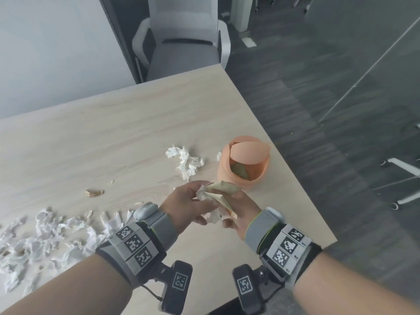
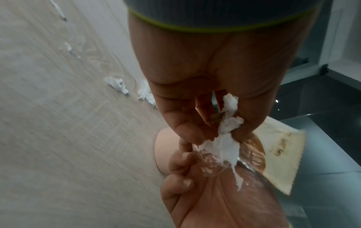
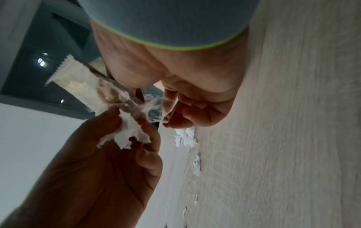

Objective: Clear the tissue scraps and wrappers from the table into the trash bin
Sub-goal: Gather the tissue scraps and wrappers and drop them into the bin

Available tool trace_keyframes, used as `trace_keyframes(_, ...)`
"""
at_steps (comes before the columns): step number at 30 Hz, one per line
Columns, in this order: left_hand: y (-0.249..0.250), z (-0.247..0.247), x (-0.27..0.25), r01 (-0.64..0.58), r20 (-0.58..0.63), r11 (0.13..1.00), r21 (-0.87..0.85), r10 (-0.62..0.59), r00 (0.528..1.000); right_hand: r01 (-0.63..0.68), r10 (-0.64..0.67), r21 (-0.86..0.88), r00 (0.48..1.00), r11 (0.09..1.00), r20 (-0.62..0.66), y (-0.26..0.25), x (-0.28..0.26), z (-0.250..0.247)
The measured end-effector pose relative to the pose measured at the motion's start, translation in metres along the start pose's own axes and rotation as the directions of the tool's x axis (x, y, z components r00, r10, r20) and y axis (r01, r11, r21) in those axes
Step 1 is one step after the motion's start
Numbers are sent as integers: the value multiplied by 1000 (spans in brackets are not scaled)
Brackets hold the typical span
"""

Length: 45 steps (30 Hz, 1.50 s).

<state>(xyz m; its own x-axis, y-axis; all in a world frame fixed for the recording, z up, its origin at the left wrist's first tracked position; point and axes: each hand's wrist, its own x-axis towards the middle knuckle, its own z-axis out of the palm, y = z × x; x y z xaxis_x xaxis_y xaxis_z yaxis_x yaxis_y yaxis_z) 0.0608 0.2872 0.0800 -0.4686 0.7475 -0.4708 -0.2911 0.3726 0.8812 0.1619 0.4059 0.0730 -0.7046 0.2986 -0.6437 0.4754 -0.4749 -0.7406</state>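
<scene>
Left hand [image 1: 186, 204] and right hand [image 1: 241, 210] both pinching crumpled white tissue [image 1: 205, 194] plus a crinkly beige wrapper [image 1: 223, 189] (serrated edge), just beside the round orange bin [image 1: 242, 163]

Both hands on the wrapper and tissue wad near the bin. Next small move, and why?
Probably carry the bundle forward over the orange bin and release. Left hand and right hand both grip wrapper and tissue just short of its tilted-open lid.
</scene>
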Motion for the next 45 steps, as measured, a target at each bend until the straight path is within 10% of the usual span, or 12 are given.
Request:
trace_keyframes(9, 8, 19, 14, 1, 199, 992, -129, 25, 980, -48, 41, 120, 998, 992, 57, 5, -4, -28)
trace_keyframes(14, 2, 28, 26, 123, 109, 948, -293, -95, 990, -150, 167, 224, 984, 963, -55, 12, 9, -32)
trace_keyframes(20, 3, 23, 33, 129, 21, 892, -432, -133, 991, -31, 21, 396, 999, 918, 29, 15, 0, -38)
trace_keyframes(29, 14, 25, 31, 175, 15, 932, -316, -180, 984, 315, -315, -20, 938, 949, -149, 9, 2, -25)
trace_keyframes(32, 25, 30, 33, 261, 37, 875, -407, -269, 962, 460, -555, -387, 811, 800, -183, 7, 4, -24)
trace_keyframes(35, 25, 32, 35, 284, 46, 842, -459, -297, 954, 535, -758, -730, 652, 425, 36, 8, 8, -25)
trace_keyframes(45, 20, 30, 46, 217, -149, 914, -342, -281, 948, 607, -717, -771, 624, 194, 311, 9, 2, -27)
